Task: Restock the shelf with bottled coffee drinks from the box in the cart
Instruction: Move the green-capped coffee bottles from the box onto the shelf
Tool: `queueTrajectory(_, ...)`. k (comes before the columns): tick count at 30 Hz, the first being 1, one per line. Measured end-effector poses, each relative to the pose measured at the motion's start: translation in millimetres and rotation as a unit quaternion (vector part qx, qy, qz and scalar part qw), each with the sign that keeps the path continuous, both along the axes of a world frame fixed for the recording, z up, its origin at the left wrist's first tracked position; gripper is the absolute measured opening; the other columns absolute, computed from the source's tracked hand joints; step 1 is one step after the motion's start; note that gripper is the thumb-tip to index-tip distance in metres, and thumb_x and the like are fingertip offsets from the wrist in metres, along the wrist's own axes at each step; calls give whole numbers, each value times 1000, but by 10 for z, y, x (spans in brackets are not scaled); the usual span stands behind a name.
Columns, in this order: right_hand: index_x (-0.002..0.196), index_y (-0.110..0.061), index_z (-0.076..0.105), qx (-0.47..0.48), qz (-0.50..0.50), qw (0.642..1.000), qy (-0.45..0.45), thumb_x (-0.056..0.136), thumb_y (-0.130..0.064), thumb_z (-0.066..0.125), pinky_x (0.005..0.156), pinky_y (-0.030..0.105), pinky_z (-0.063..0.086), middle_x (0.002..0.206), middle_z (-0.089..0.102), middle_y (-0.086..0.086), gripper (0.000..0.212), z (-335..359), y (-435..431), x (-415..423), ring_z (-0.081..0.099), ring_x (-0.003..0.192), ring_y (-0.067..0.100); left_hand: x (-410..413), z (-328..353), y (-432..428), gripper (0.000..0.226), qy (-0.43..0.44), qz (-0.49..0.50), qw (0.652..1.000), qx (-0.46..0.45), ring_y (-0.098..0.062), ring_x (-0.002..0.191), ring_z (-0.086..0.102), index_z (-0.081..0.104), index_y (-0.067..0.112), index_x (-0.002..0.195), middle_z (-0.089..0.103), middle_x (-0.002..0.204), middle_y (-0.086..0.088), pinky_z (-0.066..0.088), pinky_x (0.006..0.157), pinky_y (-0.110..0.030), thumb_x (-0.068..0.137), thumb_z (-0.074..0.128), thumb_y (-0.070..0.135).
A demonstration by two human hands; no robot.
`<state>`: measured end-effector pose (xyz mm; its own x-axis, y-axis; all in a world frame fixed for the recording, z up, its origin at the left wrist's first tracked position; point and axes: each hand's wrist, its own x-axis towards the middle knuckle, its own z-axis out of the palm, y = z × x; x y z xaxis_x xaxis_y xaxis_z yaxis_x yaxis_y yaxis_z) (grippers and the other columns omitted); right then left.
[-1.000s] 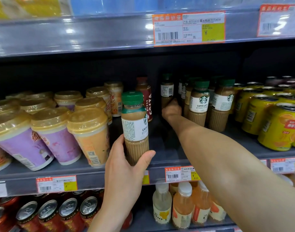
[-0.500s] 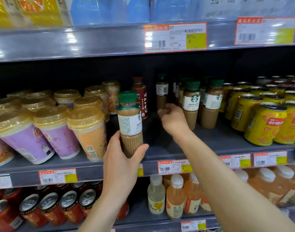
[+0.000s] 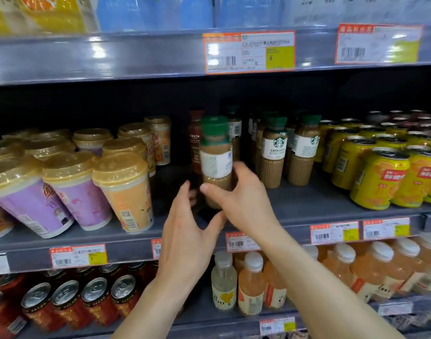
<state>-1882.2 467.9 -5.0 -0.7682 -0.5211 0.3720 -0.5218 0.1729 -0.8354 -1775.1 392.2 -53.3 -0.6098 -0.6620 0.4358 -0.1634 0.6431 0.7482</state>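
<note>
A bottled coffee drink (image 3: 215, 162) with a green cap and white label is upright and motion-blurred, over the gap in the middle shelf (image 3: 307, 206). My right hand (image 3: 241, 194) grips its lower half, thumb across the front. My left hand (image 3: 190, 231) sits just below and left of the bottle's base with fingers spread loosely; its thumb is under the bottle. Matching caffe latte bottles (image 3: 274, 152) stand in rows to the right on the same shelf. The box and cart are out of view.
A dark Costa bottle (image 3: 196, 143) stands right behind the held bottle. Lidded drink cups (image 3: 121, 189) crowd the left, yellow cans (image 3: 380, 177) the right. The upper shelf edge (image 3: 248, 51) hangs overhead. Red cans (image 3: 63, 299) and white-capped bottles (image 3: 251, 285) fill the shelf below.
My right hand came back from the rear of the shelf and took hold of the bottle. My left hand, which had gripped it, has loosened and dropped below its base.
</note>
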Motion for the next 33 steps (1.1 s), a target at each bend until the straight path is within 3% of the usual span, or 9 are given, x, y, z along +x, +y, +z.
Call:
queueTrajectory(2,121,-22,56,-10,-42,999,-14,80,-40,78,81,27,49,114,69,-6,50,14,-142,-240,64,104,13,33,-47,-4,80,-38,1,997,-64,1,127,44,31,28,151,46,139,16,35,97,-16,86,67,55)
queueTrajectory(5,124,-15,48,25,-92,994,-62,89,-32,73,87,31,47,122,65,5,47,-8,-395,-646,62,113,25,52,-76,0,59,-86,-13,986,-143,-4,117,51,50,27,137,54,123,16,40,93,-19,89,60,58)
queueTrajectory(9,131,-7,40,43,-126,987,-93,94,-23,67,95,37,48,128,62,15,49,-71,-646,-982,59,120,34,44,-103,-17,38,-111,-14,969,-219,-8,97,53,66,22,110,61,100,12,39,83,-19,86,70,51)
queueTrajectory(13,133,-2,39,68,-161,981,-79,90,-17,70,100,38,46,136,56,20,55,-102,-794,-1101,55,126,36,32,-120,-39,26,-110,3,963,-245,-4,84,46,68,23,94,57,87,14,37,75,-19,81,76,45)
queueTrajectory(17,134,-1,39,94,-180,977,-60,89,-16,72,99,37,45,139,50,20,59,-185,-886,-1138,53,126,35,22,-108,-47,25,-102,8,962,-254,-1,81,40,67,25,90,46,83,19,36,72,-19,79,79,45)
queueTrajectory(23,131,-4,44,74,-205,970,-105,90,-20,71,93,38,49,130,60,21,52,-155,-1015,-1275,59,119,38,29,-150,-62,26,-98,13,959,-264,-5,79,50,66,26,87,55,81,16,37,71,-18,76,82,44)
queueTrajectory(33,132,-5,46,99,-220,966,-91,88,-24,75,93,37,49,130,61,19,56,-173,-1065,-1352,59,120,36,31,-139,-49,26,-96,7,960,-263,-2,78,39,67,25,86,42,81,20,36,70,-18,76,82,44)
